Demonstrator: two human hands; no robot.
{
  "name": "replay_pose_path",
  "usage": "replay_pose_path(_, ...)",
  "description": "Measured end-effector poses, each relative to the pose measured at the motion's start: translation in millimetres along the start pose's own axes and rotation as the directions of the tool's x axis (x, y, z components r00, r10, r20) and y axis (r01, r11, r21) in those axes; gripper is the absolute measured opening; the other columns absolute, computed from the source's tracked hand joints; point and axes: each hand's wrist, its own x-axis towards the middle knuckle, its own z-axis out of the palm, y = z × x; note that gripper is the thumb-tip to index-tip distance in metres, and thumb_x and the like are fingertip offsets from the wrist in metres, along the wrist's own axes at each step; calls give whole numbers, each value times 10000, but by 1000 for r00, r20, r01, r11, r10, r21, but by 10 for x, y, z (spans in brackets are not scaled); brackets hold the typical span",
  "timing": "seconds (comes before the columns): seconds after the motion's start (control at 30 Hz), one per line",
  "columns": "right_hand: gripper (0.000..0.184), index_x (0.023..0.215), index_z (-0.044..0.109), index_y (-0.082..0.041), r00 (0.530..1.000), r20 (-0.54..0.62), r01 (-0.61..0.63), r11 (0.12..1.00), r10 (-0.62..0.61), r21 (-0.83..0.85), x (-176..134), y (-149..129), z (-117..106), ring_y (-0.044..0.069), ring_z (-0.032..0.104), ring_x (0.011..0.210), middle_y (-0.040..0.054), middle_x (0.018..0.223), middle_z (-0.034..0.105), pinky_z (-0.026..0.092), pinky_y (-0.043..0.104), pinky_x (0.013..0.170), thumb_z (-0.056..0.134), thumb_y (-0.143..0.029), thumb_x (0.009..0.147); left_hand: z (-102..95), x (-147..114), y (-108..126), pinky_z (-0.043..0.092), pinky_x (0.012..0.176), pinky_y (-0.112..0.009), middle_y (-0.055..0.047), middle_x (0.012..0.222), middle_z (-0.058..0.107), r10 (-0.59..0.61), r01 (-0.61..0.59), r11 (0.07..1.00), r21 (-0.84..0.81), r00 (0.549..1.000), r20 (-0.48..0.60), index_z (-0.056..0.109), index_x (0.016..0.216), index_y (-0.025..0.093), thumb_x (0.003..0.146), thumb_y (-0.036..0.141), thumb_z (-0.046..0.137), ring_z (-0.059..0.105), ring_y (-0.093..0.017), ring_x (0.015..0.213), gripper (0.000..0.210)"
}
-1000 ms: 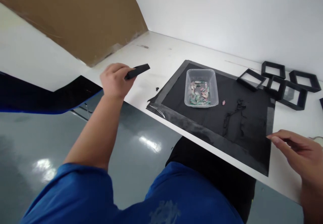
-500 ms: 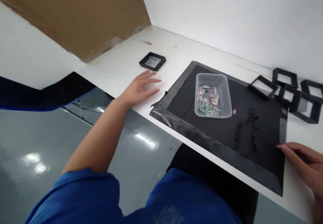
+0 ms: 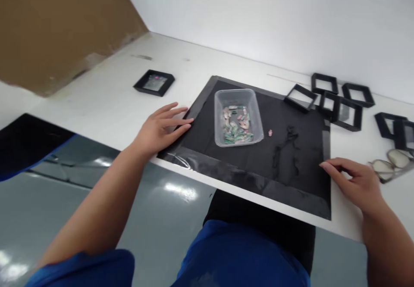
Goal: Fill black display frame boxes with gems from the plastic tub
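Observation:
My left hand (image 3: 161,128) lies flat with fingers spread over the left edge of a black mat (image 3: 200,157), holding nothing. My right hand (image 3: 352,179) rests by the mat's right edge, thumb and forefinger pressed together; anything between their tips is too small to make out. Between my hands, on the mat, stands a clear plastic tub (image 3: 257,127) with many small pink and green shiny pieces (image 3: 237,132) inside. A single pink piece (image 3: 270,132) lies just right of the tub. Thin black strips (image 3: 284,149) lie farther right on the mat.
Several black square frames (image 3: 349,114) lie at the back right, one overlapping the mat's corner. Another black frame with a glittery middle (image 3: 155,83) sits at the left. A pair of glasses (image 3: 390,166) is beyond my right hand. A brown board (image 3: 64,28) borders the white table.
My left hand has come from beside the left frame onto the mat's left edge. The view has turned right, showing the glasses and more frames. The right hand stays by the mat's right edge.

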Motion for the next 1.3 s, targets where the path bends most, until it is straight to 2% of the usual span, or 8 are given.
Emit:
replay_pose_path(0.17,305,887,790,-241,999,37,32,999,-31,-12,-24,-13,66,170,661,633,27,739,751,525,286,554,654,-500,976,-144,-140,506,67,1257,-839,-117,1706,378,-51,19,932,363,996,80,679,1418,229,1059,510,496,133,-482,1639,492)
replay_pose_path(0.3,305,1045,828,-276,992,91,93,994,-88,-53,-17,-77,108,149,673,630,29,898,824,531,288,585,617,-492,1001,-195,-357,1033,178,1301,-745,-77,1667,458,72,-29,925,379,993,-99,633,1444,280,1051,373,555,278,-421,1622,412)
replay_pose_path(0.5,341,1181,825,-303,974,161,185,972,-161,-144,0,-143,161,166,682,641,11,784,797,449,285,557,568,-466,1026,126,-468,1783,302,1285,-607,-140,1443,685,455,-455,851,263,888,66,638,1406,170,1025,451,569,624,-373,1365,479)
replay_pose_path(0.6,366,1218,810,-302,968,181,202,964,-171,-171,-4,-157,165,161,666,636,9,752,770,440,277,560,538,-471,1040,248,-377,2012,497,1045,-484,-94,1178,797,489,-473,859,197,871,-37,712,1232,163,999,371,634,719,-320,1136,321)
replay_pose_path(0.73,395,1178,817,-301,978,164,166,963,-133,-212,-23,-155,134,146,621,579,-6,653,696,441,261,564,516,-514,1036,326,-206,2146,519,783,-356,-31,924,775,545,-524,831,189,835,-80,741,1076,203,976,303,695,701,-229,870,149)
replay_pose_path(1.07,683,1598,452,-201,978,-134,-209,829,163,-518,636,-29,-115,257,655,720,77,823,749,337,309,590,599,-417,967,476,337,2815,537,773,-343,-1,1022,799,768,-768,638,53,631,-107,738,1096,224,962,296,700,725,-213,911,158)
replay_pose_path(1.17,513,1502,555,-188,971,-172,-236,804,169,-545,929,62,-62,283,683,852,153,1015,777,345,330,653,519,-297,1002,640,606,3010,545,752,-339,-8,1073,805,790,-793,606,63,591,-162,739,1093,219,959,306,700,740,-216,936,165)
replay_pose_path(1.3,301,1128,745,-186,978,-156,-198,844,137,-499,1011,221,-20,279,687,914,149,1041,782,349,333,673,472,-194,1003,915,836,2959,578,757,-325,-14,1046,800,717,-761,648,-22,619,-320,731,1055,228,921,232,722,749,-197,908,135)
